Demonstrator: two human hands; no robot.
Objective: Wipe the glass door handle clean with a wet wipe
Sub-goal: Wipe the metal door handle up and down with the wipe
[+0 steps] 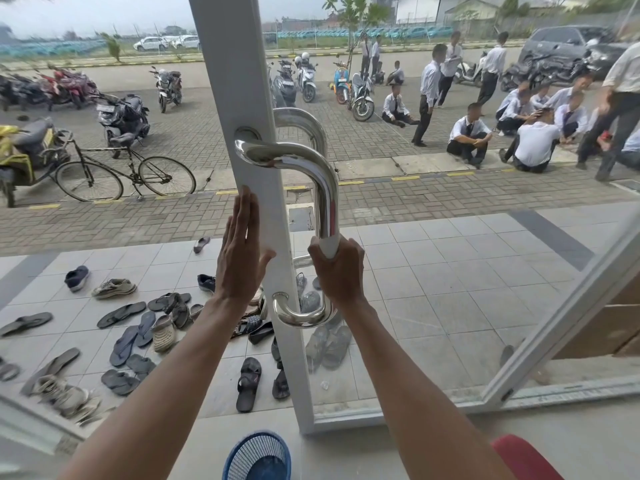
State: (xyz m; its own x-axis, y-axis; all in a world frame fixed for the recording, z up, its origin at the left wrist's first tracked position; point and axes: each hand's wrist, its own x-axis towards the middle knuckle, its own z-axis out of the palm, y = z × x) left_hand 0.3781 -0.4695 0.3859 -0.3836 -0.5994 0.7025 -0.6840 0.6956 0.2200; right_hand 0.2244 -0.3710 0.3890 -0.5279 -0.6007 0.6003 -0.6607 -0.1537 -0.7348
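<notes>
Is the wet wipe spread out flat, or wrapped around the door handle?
Wrapped. The right hand grips the wet wipe round the door handle; only a white edge shows above the hand.

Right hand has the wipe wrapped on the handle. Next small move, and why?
Likely slide the right hand up the handle toward its upper bend, with the wet wipe wrapped round the bar. The fist sits low on the straight section, with most of the bar bare above it, and the left hand lies flat on the door frame, bracing it.
</notes>
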